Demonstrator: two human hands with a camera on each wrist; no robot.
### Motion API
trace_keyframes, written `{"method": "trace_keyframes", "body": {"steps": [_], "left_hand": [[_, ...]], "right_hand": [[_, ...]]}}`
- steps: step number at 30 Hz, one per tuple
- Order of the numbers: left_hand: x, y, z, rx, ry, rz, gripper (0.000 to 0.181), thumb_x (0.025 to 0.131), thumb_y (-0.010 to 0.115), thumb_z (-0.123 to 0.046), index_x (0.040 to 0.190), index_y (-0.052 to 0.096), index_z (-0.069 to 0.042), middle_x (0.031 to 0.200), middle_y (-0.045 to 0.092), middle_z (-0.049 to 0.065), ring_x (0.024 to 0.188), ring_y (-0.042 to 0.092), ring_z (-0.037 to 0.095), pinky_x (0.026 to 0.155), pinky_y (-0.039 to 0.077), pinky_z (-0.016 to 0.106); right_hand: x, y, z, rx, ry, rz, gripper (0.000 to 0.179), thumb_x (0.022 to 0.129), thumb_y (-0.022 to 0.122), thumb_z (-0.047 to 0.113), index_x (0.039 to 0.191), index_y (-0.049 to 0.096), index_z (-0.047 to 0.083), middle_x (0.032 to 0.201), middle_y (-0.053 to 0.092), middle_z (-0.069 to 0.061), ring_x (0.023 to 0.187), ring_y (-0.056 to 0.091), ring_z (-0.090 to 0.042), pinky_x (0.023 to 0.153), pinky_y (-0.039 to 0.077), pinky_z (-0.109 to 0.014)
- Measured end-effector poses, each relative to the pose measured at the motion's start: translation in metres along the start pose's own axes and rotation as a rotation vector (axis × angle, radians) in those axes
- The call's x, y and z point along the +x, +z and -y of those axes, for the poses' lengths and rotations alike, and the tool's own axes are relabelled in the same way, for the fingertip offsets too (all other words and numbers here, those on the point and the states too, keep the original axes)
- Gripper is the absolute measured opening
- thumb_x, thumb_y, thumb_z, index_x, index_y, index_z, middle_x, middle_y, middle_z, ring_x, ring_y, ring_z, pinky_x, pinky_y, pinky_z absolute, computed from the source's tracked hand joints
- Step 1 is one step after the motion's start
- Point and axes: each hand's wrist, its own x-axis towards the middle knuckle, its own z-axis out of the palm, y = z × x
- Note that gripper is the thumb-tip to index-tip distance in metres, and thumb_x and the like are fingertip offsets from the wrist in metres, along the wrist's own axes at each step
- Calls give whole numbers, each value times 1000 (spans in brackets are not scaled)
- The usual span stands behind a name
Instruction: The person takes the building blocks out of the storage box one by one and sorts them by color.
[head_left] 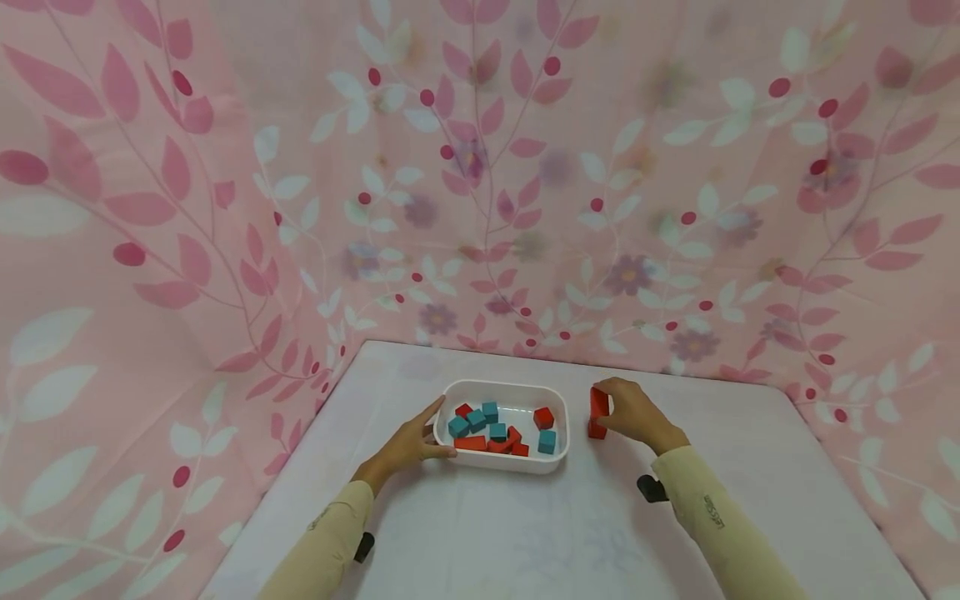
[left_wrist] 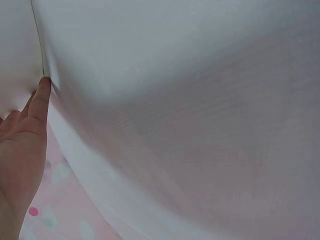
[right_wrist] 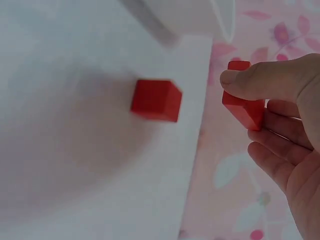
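Observation:
My left hand [head_left: 401, 446] holds the left end of a white plastic tub [head_left: 498, 462], thumb at the near side and fingers along the left wall. In the left wrist view the fingertips press against pale white surface. Right of the tub, my right hand [head_left: 636, 412] pinches a red block [right_wrist: 242, 107] with a slanted side between thumb and fingers. A red cube [right_wrist: 151, 100] sits on the white cloth apart from that block; in the head view the held block stands just above the cube [head_left: 596, 432].
Several teal cubes [head_left: 490, 412] and red blocks [head_left: 470, 444] lie inside the tub. White cloth covers the table [head_left: 487, 525]. Pink leaf-patterned curtains [head_left: 480, 208] rise behind it and at both sides. Dark wrist mounts [head_left: 652, 488] stick out by the sleeves.

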Motion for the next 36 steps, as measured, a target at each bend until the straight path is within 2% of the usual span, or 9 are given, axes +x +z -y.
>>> {"method": "trace_keyframes", "body": {"steps": [7, 14, 24, 31, 36], "left_hand": [[0, -3, 2, -3, -2, -3, 113, 69, 84, -49, 157, 16, -32, 159, 26, 8, 136, 41, 36, 101, 45, 48], [0, -3, 5, 6, -7, -8, 113, 69, 85, -49, 157, 17, -31, 159, 26, 7, 135, 41, 37, 100, 46, 48], [1, -1, 5, -4, -15, -5, 113, 68, 85, -48, 157, 17, -32, 159, 27, 8, 136, 41, 36, 99, 47, 45], [3, 0, 6, 2, 17, -5, 114, 68, 84, -50, 157, 17, -29, 159, 27, 9, 135, 41, 38, 99, 47, 47], [3, 0, 5, 0, -5, -3, 115, 66, 85, -52, 157, 16, -34, 159, 27, 6, 137, 40, 36, 99, 47, 46]], "right_hand": [[-15, 10, -32, -1, -23, -34, 51, 74, 82, 4, 119, 62, -9, 106, 66, -17, 95, 60, -34, 87, 54, -50], [-22, 25, -46, 34, 16, -2, 49, 75, 81, 2, 119, 63, -10, 112, 66, -21, 104, 60, -37, 94, 49, -55], [-23, 41, -55, 47, 66, 30, 54, 74, 83, 5, 121, 62, -10, 117, 64, -22, 110, 58, -40, 98, 45, -57], [-21, 47, -55, 60, 151, 68, 55, 73, 83, 5, 123, 62, -6, 118, 64, -19, 106, 57, -35, 96, 47, -56], [-21, 50, -57, 54, 155, 78, 56, 74, 83, 5, 124, 61, -7, 117, 64, -20, 105, 58, -35, 95, 48, -55]]}}
